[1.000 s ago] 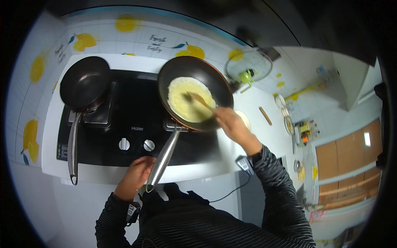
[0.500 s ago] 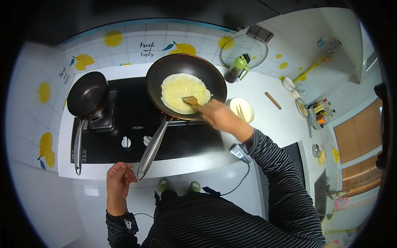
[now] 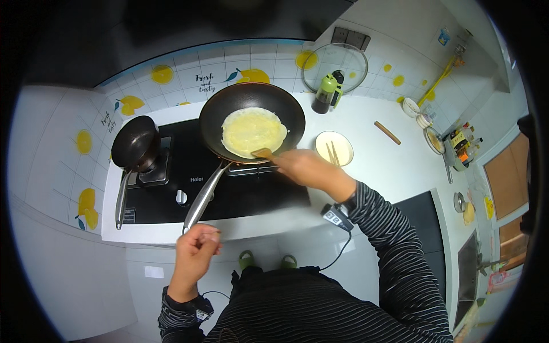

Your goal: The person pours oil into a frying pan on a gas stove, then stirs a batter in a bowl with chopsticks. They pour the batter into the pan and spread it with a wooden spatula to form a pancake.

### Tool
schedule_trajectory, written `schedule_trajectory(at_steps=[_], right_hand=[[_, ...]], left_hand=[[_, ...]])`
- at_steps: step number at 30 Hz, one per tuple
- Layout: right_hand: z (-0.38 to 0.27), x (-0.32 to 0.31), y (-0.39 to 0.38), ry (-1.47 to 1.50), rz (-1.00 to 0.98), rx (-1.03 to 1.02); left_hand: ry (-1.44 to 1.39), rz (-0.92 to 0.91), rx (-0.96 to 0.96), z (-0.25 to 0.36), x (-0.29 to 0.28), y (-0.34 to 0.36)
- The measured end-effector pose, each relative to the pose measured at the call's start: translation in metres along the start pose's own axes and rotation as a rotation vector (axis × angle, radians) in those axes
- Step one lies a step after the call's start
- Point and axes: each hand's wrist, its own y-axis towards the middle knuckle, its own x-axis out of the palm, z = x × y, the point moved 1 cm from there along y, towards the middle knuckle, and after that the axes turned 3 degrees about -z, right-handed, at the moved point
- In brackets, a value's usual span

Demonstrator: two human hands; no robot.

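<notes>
A large dark wok [image 3: 207, 128] with a long steel handle [image 3: 204, 199] sits on the right burner. In it lies a thin, pale-yellow egg pancake [image 3: 251, 128]. My right hand [image 3: 311, 170] grips a wooden spatula [image 3: 264, 153], its blade at the pancake's near edge. My left hand [image 3: 197, 248] has its fingers curled in, right at the end of the wok handle and partly covering it. Nothing shows in that hand; whether it touches the handle is unclear. Right of the wok stands a bowl [image 3: 342, 150] with pale liquid and a pair of chopsticks [image 3: 332, 154].
A smaller dark pan [image 3: 135, 140] rests on the left burner of the black stove [image 3: 166, 208]. At the back are a green-topped bottle [image 3: 325, 94] and a glass lid [image 3: 354, 68]. A wooden stick [image 3: 388, 132] lies on the white counter [image 3: 372, 166], near bowls and bottles [image 3: 464, 137].
The spatula blade has moved from on the pancake toward me, to its near edge. My left hand has come up to the end of the wok handle. The view has shifted slightly.
</notes>
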Motion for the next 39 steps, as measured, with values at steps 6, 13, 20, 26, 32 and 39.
schedule_trajectory(at_steps=[6, 13, 20, 26, 32, 39], right_hand=[[-0.003, -0.010, -0.001, 0.116, 0.308, 0.234], [-0.019, 0.025, 0.007, -0.022, 0.352, 0.098], [-0.025, 0.043, -0.006, 0.033, 0.278, 0.149], [-0.022, 0.046, -0.004, 0.055, 0.303, 0.256], [-0.013, 0.030, 0.005, 0.170, 0.110, 0.592], [0.032, 0.010, -0.009, -0.105, 0.043, 0.522]], left_hand=[[-0.065, -0.224, -0.092, -0.012, 0.038, 0.045], [-0.678, -0.273, -0.425, -0.024, 0.098, 0.126], [-0.874, -0.186, -0.466, -0.048, 0.108, 0.151], [-0.854, -0.271, -0.384, -0.069, 0.107, 0.170], [-0.675, -0.305, -0.396, -0.057, 0.121, 0.171], [-0.560, -0.331, -0.454, -0.069, 0.108, 0.149]])
